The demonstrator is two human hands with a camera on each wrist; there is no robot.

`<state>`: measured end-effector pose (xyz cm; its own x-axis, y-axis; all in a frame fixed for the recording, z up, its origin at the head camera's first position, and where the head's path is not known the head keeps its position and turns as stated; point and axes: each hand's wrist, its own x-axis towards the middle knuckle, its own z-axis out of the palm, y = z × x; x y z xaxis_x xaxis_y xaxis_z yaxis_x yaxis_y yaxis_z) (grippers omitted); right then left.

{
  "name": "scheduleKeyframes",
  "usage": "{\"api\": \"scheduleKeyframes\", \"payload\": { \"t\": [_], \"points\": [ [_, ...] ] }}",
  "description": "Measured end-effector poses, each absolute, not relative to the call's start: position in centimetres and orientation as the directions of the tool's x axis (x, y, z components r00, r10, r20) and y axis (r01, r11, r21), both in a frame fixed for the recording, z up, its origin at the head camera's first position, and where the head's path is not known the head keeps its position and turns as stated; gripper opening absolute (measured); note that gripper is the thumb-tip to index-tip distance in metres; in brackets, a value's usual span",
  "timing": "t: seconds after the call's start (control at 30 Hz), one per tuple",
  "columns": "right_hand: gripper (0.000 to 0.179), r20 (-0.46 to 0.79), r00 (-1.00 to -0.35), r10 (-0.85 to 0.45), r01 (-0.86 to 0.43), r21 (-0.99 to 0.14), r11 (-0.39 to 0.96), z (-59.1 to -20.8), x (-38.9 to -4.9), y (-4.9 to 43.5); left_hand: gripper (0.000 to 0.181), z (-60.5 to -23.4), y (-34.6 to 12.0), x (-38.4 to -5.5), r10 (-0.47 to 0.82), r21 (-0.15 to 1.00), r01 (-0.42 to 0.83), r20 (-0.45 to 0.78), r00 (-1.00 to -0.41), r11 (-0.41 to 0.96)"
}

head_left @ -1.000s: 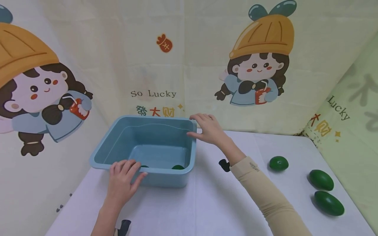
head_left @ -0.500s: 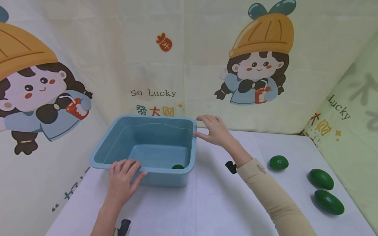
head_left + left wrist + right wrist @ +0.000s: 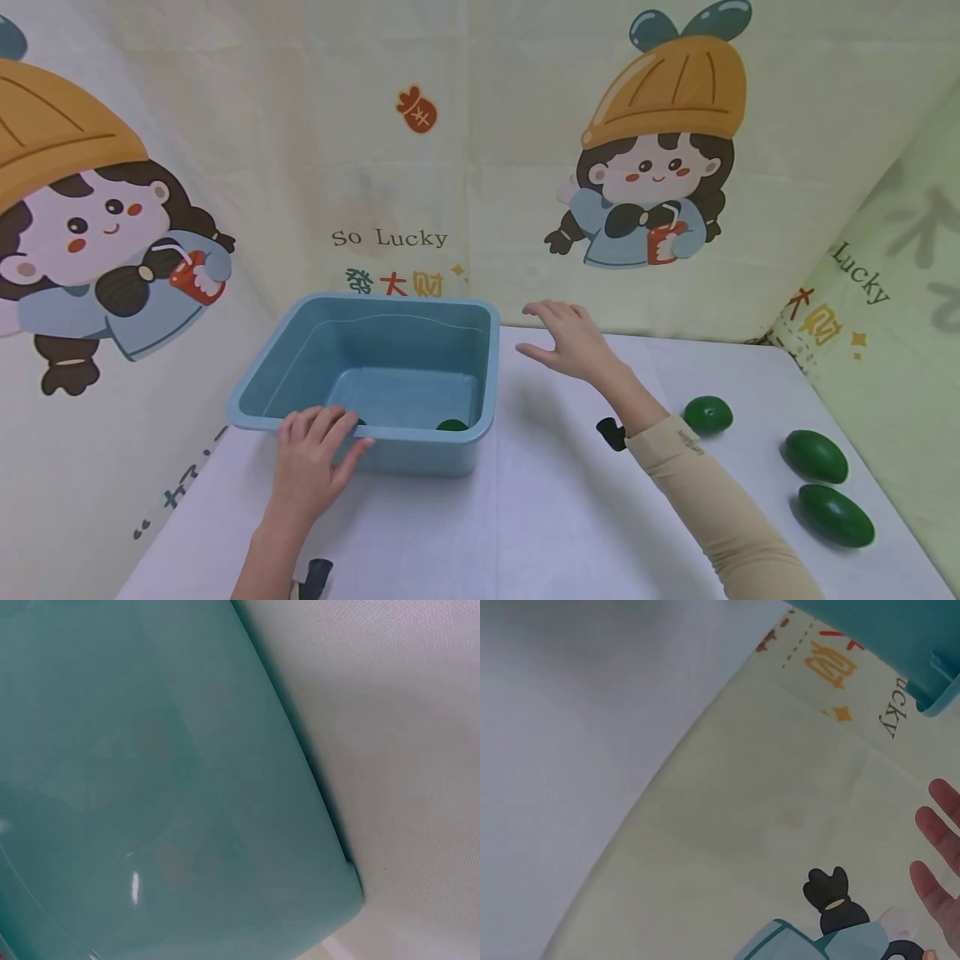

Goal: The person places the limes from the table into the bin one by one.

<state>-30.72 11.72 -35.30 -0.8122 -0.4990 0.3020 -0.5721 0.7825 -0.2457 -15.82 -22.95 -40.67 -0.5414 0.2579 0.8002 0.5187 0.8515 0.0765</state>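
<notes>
My left hand (image 3: 311, 462) holds the near rim of a blue plastic basin (image 3: 420, 454), fingers over the edge and thumb on the outer side. Its outer wall (image 3: 172, 750) fills much of the left wrist view. Inside, two dark green oval fruits show only partly behind the near wall, one at the right (image 3: 452, 425), the other beside my left fingertips. My right hand (image 3: 573, 337) hovers just right of the basin, fingers spread and holding nothing. In the right wrist view, its fingertips (image 3: 934, 825) enter from the right, below a basin corner (image 3: 922, 652).
Three dark green oval fruits lie on the white-covered table (image 3: 540, 517) at the right: one farther back (image 3: 708, 415), one mid-right (image 3: 815, 457) and one nearer (image 3: 836, 516). A printed cloth backdrop (image 3: 517, 167) stands close behind the basin and along the sides.
My right hand has let go of the basin's right rim and moved right, away from it. The left hand and the basin have stayed in place.
</notes>
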Motion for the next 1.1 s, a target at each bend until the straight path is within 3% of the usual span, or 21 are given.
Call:
{"api": "scheduleKeyframes", "payload": {
  "t": [0.43,1.1],
  "points": [
    [0.058,0.297,-0.818,-0.492,-0.56,-0.221,0.798,-36.0,-30.2,13.5,0.052,-40.7,-23.2,-15.8,0.26,0.086,0.514,0.784,-0.564,0.854],
    [0.059,0.262,-0.84,-0.474,-0.537,-0.285,0.794,-36.5,-29.4,16.7,0.053,-40.5,-23.0,-15.6,0.259,0.087,0.517,0.788,-0.559,0.852]
  ]
}}
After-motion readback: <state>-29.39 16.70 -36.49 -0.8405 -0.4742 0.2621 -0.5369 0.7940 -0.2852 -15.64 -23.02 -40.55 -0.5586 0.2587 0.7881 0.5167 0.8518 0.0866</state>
